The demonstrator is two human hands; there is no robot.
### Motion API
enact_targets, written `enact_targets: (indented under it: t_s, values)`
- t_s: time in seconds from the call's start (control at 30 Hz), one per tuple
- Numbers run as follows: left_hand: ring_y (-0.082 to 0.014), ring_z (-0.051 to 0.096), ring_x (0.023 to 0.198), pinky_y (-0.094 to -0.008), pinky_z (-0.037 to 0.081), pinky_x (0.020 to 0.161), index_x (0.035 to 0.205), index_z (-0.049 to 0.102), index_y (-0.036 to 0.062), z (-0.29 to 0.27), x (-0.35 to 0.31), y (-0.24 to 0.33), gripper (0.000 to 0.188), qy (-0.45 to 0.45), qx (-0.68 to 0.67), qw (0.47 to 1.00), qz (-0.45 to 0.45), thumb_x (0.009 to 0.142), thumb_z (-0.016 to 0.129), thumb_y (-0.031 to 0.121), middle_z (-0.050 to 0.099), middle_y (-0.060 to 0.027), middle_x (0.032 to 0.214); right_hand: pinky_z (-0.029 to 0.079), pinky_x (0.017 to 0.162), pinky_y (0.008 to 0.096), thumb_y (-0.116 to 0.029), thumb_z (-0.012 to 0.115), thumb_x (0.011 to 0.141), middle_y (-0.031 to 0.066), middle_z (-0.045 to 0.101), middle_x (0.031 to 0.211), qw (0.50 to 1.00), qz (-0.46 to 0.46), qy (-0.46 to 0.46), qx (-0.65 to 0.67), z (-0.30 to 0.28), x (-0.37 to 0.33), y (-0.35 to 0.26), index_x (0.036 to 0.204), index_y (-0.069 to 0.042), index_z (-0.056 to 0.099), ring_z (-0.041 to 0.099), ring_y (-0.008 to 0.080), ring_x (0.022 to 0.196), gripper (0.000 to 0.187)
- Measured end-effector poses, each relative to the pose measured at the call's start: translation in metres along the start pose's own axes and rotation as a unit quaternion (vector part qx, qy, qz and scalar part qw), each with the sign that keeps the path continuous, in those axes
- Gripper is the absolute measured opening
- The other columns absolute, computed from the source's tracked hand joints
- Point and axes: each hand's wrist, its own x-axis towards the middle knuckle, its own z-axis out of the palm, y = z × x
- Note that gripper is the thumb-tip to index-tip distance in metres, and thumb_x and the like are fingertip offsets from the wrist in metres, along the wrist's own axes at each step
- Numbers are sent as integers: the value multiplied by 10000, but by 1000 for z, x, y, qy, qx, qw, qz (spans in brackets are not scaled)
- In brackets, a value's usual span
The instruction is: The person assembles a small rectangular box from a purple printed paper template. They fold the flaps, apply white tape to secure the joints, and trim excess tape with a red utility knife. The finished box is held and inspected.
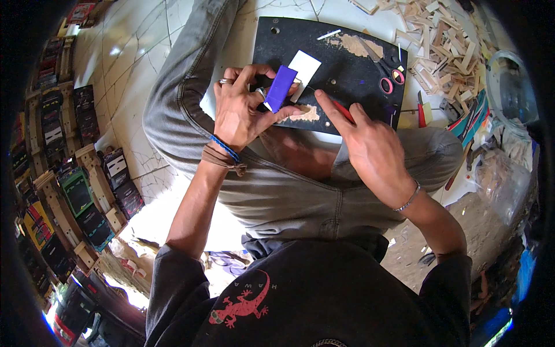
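My left hand (240,107) is closed around a small purple block (281,88), gripping it between thumb and fingers. A pale edge shows at the block's lower end. Just beyond it is a white rectangular card (306,65); I cannot tell whether it lies on the board or touches the block. My right hand (373,150) holds a slim tool with a red handle (342,111), index finger stretched along it. The tool's thin tip points toward the white card. Under both hands is a black board (347,84) with worn brown patches.
Scissors (386,87) with pink-red handles lie on the board's right side. A heap of wooden offcuts (436,43) covers the floor at far right. Another red-handled tool (421,110) and a clear plastic bag (503,179) are nearby. Wooden racks (63,179) with dark packets stand left.
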Motion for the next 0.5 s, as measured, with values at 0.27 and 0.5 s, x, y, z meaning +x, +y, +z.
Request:
enact_targets:
  t_s: [0.27, 0.5]
  values:
    - [-283, 533, 1066, -412, 421, 921, 1270, 760, 226, -13, 4, 0, 491, -46, -86, 995, 4, 795, 843, 316, 616, -75, 1145, 581, 641, 481, -18, 590, 933, 200, 631, 1055, 994, 15, 45, 101, 14, -13, 16, 1622, -323, 336, 673, 403, 685, 796]
    - [-315, 545, 980, -414, 435, 956, 1477, 588, 96, -21, 18, 0, 607, -52, -120, 991, 0, 889, 738, 124, 592, -146, 1051, 559, 768, 477, -38, 546, 1016, 220, 652, 1126, 958, 99, 138, 229, 30, -49, 29, 1595, -243, 404, 692, 396, 881, 630]
